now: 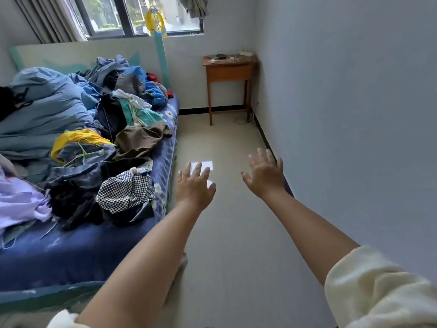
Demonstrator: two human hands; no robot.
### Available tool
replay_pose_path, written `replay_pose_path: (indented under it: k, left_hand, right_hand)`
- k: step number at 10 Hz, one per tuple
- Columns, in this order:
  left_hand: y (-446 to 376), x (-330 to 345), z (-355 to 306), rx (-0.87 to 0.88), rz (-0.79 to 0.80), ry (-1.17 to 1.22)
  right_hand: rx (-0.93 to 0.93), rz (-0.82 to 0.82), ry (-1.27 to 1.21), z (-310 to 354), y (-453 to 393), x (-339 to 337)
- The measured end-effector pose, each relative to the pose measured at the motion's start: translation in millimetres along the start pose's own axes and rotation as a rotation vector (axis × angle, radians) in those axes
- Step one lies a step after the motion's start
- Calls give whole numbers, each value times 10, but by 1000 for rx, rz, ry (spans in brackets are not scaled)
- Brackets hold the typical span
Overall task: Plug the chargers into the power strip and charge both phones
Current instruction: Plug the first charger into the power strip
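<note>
White chargers (225, 59) clutter the wooden side table (228, 72), details indistinct.

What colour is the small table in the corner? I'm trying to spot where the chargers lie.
Orange-brown wood table, seen in the head view.

A glossy tiled floor (227, 233) mirrors window light beside a wooden side table (228, 72), matt painted wall (354, 114) and rumpled cloth garments (99, 138).

Bare floor (227, 143) runs open to the wooden table (228, 72) in the corner. The bed (163, 162) heaped with clothes (99, 143) bounds the left, the wall (354, 114) the right.
</note>
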State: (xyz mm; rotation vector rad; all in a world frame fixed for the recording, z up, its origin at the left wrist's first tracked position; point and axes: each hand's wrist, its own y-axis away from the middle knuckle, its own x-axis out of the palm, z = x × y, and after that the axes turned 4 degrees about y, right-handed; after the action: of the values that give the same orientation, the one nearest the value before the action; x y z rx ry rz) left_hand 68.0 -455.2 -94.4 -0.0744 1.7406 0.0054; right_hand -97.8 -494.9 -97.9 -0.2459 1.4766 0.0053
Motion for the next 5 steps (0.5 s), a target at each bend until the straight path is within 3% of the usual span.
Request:
replay_pose_path:
  k: [5]
  left_hand:
    - [-4127, 98, 652, 77, 26, 69]
  right_hand:
    - [106, 25, -52, 284, -3836, 810]
